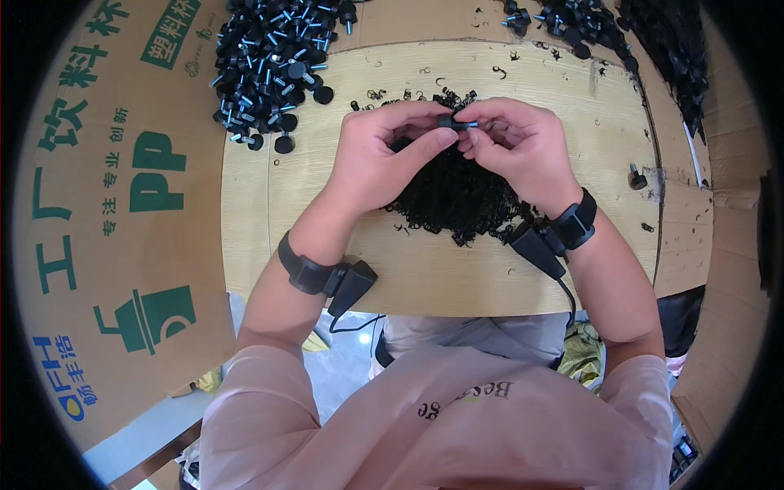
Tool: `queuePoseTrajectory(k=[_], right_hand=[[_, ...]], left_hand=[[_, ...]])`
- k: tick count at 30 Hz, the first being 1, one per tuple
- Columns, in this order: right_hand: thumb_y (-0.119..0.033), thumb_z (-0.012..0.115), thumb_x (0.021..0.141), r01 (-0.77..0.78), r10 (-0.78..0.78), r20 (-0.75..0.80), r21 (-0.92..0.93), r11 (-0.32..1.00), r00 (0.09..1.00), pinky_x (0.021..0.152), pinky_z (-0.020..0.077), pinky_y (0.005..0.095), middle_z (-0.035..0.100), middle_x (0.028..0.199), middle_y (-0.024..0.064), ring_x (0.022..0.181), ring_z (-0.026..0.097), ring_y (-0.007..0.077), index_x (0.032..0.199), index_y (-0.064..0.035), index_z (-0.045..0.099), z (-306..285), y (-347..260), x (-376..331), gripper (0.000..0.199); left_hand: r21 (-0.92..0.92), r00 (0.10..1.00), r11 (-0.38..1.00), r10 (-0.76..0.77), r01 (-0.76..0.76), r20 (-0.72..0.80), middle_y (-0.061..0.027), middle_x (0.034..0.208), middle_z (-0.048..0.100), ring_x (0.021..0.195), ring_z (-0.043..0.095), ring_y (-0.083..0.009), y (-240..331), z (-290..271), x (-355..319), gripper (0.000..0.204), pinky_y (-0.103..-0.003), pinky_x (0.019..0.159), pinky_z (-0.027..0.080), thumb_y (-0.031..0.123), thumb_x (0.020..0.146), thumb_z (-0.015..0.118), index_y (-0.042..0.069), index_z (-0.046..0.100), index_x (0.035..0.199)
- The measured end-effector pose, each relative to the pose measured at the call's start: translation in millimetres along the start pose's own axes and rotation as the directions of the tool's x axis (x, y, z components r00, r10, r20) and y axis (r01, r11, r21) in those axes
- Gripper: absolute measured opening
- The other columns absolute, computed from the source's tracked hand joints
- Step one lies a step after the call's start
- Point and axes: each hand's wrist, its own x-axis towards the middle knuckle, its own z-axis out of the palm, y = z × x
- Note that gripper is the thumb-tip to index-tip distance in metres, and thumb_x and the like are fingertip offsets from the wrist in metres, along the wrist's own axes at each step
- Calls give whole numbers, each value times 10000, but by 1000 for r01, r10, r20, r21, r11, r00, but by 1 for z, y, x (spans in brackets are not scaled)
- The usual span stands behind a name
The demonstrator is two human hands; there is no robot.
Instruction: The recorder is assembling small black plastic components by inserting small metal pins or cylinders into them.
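Observation:
Above the middle of the wooden table, my left hand [392, 151] pinches the round black head of a black-headed bolt [447, 122]. Its shiny metal stud points right, into the fingers of my right hand [521, 147], which are closed round its tip. Whether a small bit is also between the right fingertips is too fine to make out. Directly below both hands lies a heap of small black curled bits [453, 196], partly covered by my left hand. Each wrist wears a black strap with a box and cable.
At the far left is a big pile of black-headed bolts [278, 61]; another pile [572, 20] is at the far right, near a black stringy mass [674, 57]. One loose bolt [637, 177] lies at right. Cardboard walls [122, 245] flank the wooden tabletop [425, 282].

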Motion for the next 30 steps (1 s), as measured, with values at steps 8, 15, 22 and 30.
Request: queuePoseTrajectory(k=[8,15,22,30], right_hand=[[54,591,880,28,-30,34,42,999,999,763,537,234,694,924,69,841,656,99,1080,29,670,-2,1,0,216],[17,592,895,32,-35,40,82,996,999,751,519,231,694,938,69,802,626,92,1071,15,689,-11,5,6,201],[7,642,888,49,-49,29,7,999,998,795,526,225,690,1007,62,900,647,90,1124,16,662,-5,6,2,237],[24,639,888,4,-5,18,54,999,1000,836,534,235,687,1013,73,933,660,111,1114,35,651,-6,8,3,227]], left_hand=[[-97,997,993,-74,74,2,-98,889,729,802,678,-119,9,0,-2,205,-243,747,543,105,897,690,-40,689,1042],[-115,983,981,168,-159,77,-107,1074,648,962,646,-164,-1,-4,1,321,-278,837,530,-88,855,638,-36,609,1171],[-134,979,972,200,-194,35,-106,1132,604,1000,637,-178,-2,-4,4,377,-297,861,533,-162,809,641,-40,611,1165],[-73,974,973,221,-217,47,-95,1111,600,937,609,-146,-2,-3,4,382,-280,834,530,-155,789,670,-47,628,1152]])
